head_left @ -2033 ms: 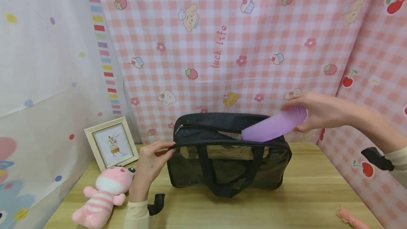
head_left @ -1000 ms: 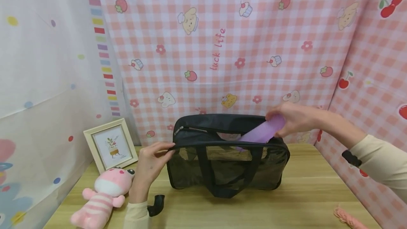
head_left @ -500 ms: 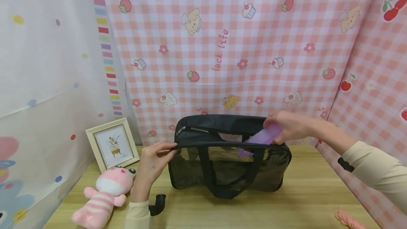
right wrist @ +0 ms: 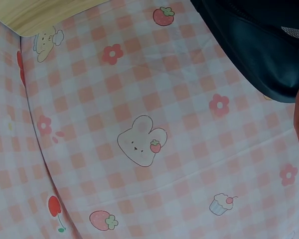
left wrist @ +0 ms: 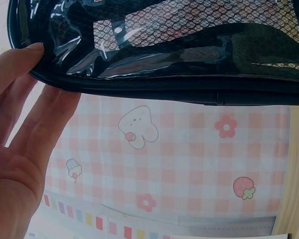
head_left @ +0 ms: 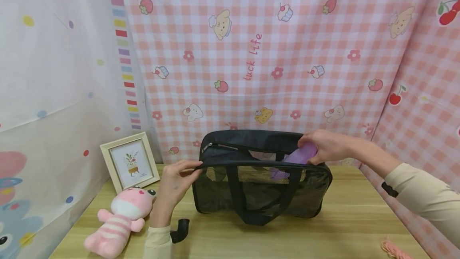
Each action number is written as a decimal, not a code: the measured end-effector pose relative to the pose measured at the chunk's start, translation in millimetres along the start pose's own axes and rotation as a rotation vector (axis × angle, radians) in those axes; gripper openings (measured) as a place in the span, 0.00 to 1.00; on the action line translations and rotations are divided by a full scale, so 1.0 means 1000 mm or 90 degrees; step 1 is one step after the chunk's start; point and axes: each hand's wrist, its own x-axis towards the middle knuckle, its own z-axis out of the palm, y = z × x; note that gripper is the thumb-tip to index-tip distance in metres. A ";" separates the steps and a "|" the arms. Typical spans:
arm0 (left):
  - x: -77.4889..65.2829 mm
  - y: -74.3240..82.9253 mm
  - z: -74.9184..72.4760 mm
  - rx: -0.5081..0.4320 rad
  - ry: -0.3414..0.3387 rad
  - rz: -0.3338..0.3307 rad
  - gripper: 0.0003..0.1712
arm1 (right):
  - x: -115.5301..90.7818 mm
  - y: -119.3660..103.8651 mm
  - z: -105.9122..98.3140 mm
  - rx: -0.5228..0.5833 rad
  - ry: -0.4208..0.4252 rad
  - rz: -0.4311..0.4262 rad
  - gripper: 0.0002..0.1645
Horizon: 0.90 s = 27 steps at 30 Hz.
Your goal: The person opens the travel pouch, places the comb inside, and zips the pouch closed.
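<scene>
My right hand (head_left: 325, 146) grips the purple comb (head_left: 301, 155), free end below-left of it inside the bag (head_left: 251, 136); left hand (head_left: 176, 181) pinches the bag's corner. I'd hold that steady, lower fully before releasing.

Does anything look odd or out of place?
Only the pink "luck life" lettering on the pink-checked fabric backdrop: it runs sideways, upward, awkward to read. Nothing looks spilled or damaged; the purple plastic comb slants into the black see-through bag.

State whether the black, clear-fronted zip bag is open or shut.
Open: the black bag gapes along its top, with a pale purple comb slanting partway in.
</scene>
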 end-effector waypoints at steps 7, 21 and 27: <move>-0.001 0.002 -0.001 0.006 -0.001 0.001 0.12 | -0.001 0.001 -0.001 0.051 -0.031 0.028 0.25; 0.001 0.001 -0.004 0.004 -0.001 0.001 0.12 | 0.038 -0.030 -0.012 0.004 0.005 -0.043 0.15; 0.001 0.002 -0.003 0.000 -0.009 0.016 0.12 | 0.082 -0.062 -0.027 -0.049 -0.037 -0.072 0.14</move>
